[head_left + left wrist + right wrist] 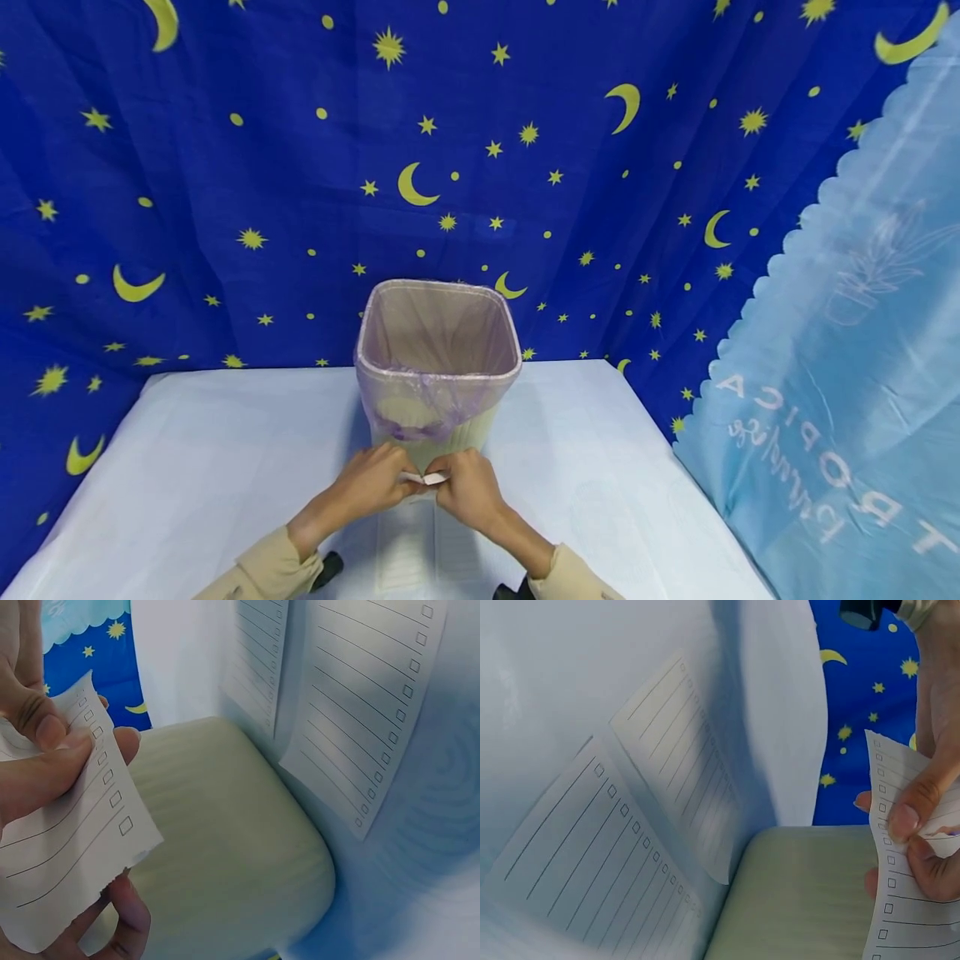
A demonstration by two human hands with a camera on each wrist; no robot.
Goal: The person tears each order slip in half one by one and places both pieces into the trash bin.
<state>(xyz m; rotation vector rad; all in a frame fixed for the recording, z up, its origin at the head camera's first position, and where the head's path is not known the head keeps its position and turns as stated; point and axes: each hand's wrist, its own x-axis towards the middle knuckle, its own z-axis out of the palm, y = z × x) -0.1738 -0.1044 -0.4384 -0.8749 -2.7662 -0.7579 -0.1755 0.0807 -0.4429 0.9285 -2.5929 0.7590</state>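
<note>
Hands: we count two, left hand (373,483) and right hand (472,492).
Bin (225,832): one, just beyond the hands.
Bin liner (450,392): one.
Lying lined sheets (367,697): we count two, below the hands.
Held paper (71,840): one piece or two, we cannot tell.
Sleeves (273,562): two, behind the hands.

Checklist sheet (82,832): matt paper, one edge rough. Waste bin (225,825): smooth plastic, faint ribbing, low sheen. Liner (435,398): thin, crinkly, see-through plastic film, slightly glossy. Starry curtain (300,179): matt cloth, creased.
</note>
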